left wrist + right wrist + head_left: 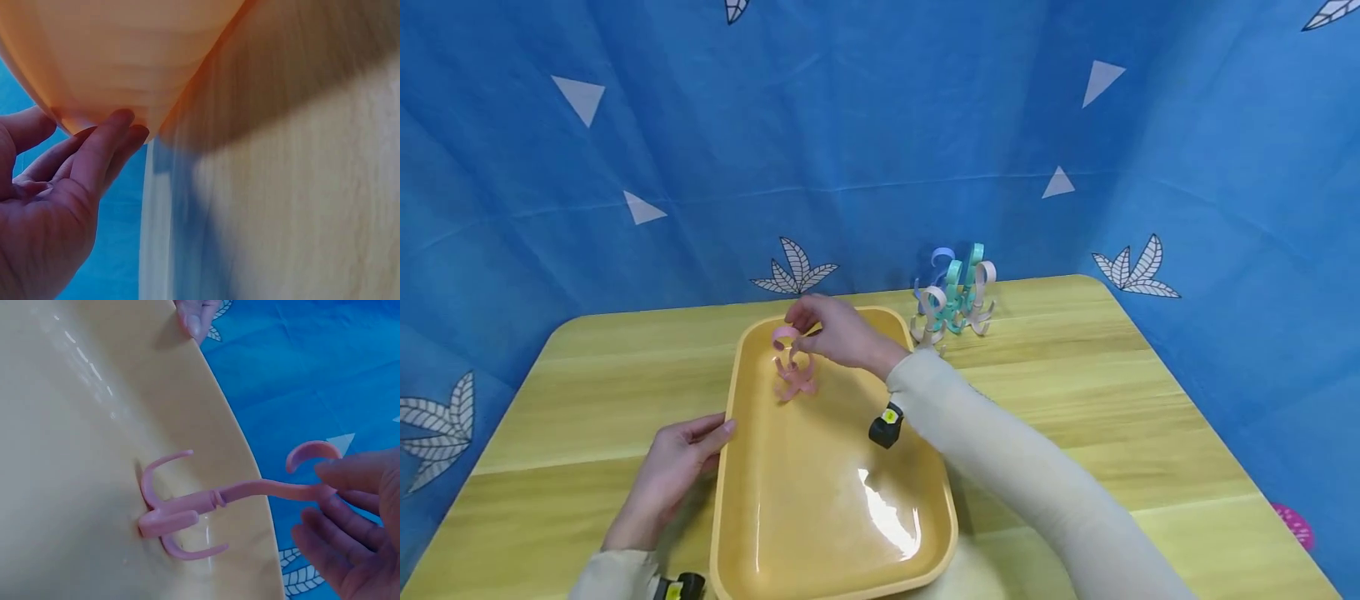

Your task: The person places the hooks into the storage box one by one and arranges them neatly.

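A pink four-prong hanging hook (795, 380) stands in the far left part of a yellow tray (797, 492), prongs down on the tray floor. My right hand (844, 335) pinches the hook near its curved top, seen closely in the right wrist view, where the curled end (312, 450) rises beside the thumb. At the tray's left side my left hand (672, 467) grips the rim, thumb on top. The left wrist view shows its fingers (94, 153) under the tray's outer wall.
Several similar hooks in blue, green (953, 292) and pale pink (982, 292) stand grouped at the back of the wooden table (1120, 433), just right of the tray. A blue patterned cloth (865, 125) hangs behind the table and along its sides.
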Tool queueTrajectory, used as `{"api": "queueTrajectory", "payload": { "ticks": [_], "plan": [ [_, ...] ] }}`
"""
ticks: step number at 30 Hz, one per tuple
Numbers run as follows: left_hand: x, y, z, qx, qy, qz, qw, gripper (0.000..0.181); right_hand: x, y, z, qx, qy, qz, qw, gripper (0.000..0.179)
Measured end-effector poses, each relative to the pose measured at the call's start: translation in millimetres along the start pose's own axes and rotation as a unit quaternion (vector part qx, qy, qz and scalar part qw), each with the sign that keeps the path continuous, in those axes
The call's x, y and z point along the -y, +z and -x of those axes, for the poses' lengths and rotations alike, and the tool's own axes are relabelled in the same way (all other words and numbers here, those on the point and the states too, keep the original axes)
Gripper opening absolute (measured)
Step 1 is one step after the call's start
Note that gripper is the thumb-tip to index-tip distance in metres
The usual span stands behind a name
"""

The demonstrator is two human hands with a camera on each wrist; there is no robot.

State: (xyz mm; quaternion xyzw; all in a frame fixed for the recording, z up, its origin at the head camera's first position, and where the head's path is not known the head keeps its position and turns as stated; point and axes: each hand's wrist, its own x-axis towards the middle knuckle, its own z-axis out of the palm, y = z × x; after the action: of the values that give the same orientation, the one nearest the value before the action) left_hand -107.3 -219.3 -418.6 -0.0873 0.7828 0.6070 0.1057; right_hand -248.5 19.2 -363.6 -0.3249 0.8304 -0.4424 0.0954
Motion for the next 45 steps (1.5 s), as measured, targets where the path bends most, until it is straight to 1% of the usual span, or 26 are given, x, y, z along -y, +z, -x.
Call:
{"api": "queueTrajectory", "payload": {
  "ticks": [2,5,7,11,14,18,22,26,29,33,37,41,45],
  "plan": [
    [-1.3,0.9,-1.9,0.011,0.007,0.006,0.9999,0.055,-2,-5,4.1,0.020,-0.003,-0.003,0.9998,0.036],
    [-2.7,1.8,-3.8,0.019,0.014,0.026,0.9994,0.051,-5,-13,12.9,0.041,-0.008,-0.007,0.9991,0.045],
    [-2.9,1.4,-3.2,0.021,0.014,0.030,0.9993,0.049,-6,-20,19.3,0.037,-0.012,0.003,0.9992,0.046],
    [-1.9,-1.6,0.2,0.020,0.011,0.022,0.9995,0.050,-9,-33,31.2,-0.009,-0.005,0.013,0.9999,0.036],
    [0.4,-3.7,2.3,0.016,0.007,0.023,0.9996,0.050,-13,-43,38.2,-0.059,0.003,0.003,0.9982,0.026],
    [2.4,-5.9,3.2,0.013,0.002,0.029,0.9995,0.051,-20,-57,46.0,-0.131,0.004,-0.010,0.9913,0.017],
    [1.0,-9.2,2.8,0.009,0.005,0.023,0.9997,0.052,-28,-70,50.8,-0.179,-0.004,0.000,0.9839,0.014],
    [0.3,-9.8,1.5,0.013,0.009,0.015,0.9998,0.053,-37,-83,58.9,-0.205,0.004,0.019,0.9785,0.015],
    [0.7,-8.1,0.1,0.017,0.009,0.012,0.9997,0.052,-45,-90,66.4,-0.226,0.020,0.032,0.9733,0.017],
    [0.5,-6.2,-1.9,0.018,0.010,0.011,0.9997,0.051,-56,-96,74.3,-0.246,0.045,0.033,0.9677,0.021],
    [-1.1,-5.6,-2.6,0.023,0.012,0.007,0.9996,0.050,-62,-98,80.4,-0.251,0.065,0.037,0.9651,0.027],
    [-1.3,-5.6,-3.2,0.024,0.011,0.003,0.9996,0.050,-67,-100,83.0,-0.255,0.064,0.053,0.9633,0.033],
    [-0.2,-5.6,-3.2,0.024,0.013,0.001,0.9996,0.050,-70,-101,83.4,-0.252,0.067,0.061,0.9636,0.038]
  ]
}}
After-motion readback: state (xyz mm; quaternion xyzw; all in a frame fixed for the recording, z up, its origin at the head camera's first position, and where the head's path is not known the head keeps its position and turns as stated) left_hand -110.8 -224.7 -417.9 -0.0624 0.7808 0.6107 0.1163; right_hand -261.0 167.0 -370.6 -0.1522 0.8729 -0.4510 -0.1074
